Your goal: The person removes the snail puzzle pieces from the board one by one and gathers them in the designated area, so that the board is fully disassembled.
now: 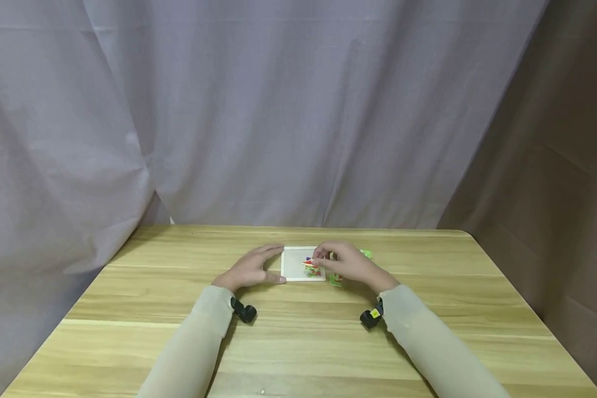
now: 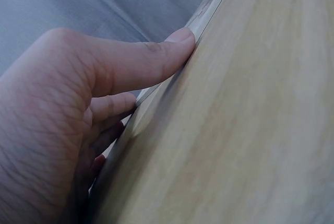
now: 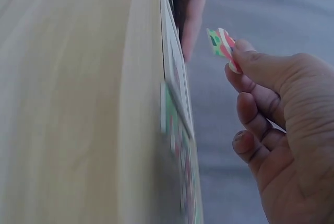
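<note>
A white-rimmed puzzle tray (image 1: 293, 265) lies flat on the table. My left hand (image 1: 252, 268) spans its left side, with thumb (image 2: 156, 65) and fingers touching the edge. Over the tray's right part, my right hand (image 1: 345, 261) pinches a small puzzle piece (image 3: 223, 46), red, green and white, between thumb and forefinger. The other right fingers curl loosely beneath. The piece is held up clear of the tray in the right wrist view. Below it in the head view, red and green printed colours (image 1: 314, 272) show at the tray's right end.
Green and red puzzle pieces (image 1: 335, 280) lie on the wooden table (image 1: 298, 342) just right of the tray, partly hidden by my right hand. A bright green piece (image 1: 366, 254) shows behind that hand. A grey curtain (image 1: 258, 121) hangs behind the table.
</note>
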Motion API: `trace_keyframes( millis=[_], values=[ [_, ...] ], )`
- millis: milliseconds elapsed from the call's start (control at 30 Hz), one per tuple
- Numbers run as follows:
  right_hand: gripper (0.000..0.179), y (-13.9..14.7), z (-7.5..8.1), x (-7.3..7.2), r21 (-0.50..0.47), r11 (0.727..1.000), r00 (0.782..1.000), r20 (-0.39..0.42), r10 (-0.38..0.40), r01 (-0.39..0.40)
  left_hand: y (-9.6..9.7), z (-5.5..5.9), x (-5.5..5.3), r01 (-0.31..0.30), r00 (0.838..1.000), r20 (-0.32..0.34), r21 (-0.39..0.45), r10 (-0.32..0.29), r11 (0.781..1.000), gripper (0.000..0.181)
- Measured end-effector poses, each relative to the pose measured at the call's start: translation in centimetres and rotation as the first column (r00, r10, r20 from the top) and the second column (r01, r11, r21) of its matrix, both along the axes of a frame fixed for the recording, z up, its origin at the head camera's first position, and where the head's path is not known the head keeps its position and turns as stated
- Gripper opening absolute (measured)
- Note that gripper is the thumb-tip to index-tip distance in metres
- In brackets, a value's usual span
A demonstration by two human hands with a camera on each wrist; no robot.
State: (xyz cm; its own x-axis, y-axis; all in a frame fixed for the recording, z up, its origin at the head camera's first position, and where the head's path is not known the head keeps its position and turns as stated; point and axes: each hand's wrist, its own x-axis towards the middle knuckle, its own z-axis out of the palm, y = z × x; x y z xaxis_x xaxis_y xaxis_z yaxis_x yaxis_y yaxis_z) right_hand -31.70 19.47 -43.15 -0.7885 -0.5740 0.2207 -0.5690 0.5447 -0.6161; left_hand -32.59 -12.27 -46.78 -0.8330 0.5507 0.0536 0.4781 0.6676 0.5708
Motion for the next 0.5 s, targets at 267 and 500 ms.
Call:
trace_keyframes(
  millis=[267, 500],
  values=[
    [0.01, 5.8, -0.2, 1.1, 0.002, 0.995, 0.995, 0.027, -0.1, 0.1, 0.0, -0.1, -0.1, 0.001, 1.0, 0.0, -0.004, -0.001, 1.0, 0.1],
    [0.005, 9.5, -0.8, 1.7, 0.036, 0.994, 0.994, 0.021, -0.104, 0.103, 0.0, 0.1, 0.0, 0.004, 1.0, 0.003, 0.008, -0.004, 1.0, 0.099]
  ],
)
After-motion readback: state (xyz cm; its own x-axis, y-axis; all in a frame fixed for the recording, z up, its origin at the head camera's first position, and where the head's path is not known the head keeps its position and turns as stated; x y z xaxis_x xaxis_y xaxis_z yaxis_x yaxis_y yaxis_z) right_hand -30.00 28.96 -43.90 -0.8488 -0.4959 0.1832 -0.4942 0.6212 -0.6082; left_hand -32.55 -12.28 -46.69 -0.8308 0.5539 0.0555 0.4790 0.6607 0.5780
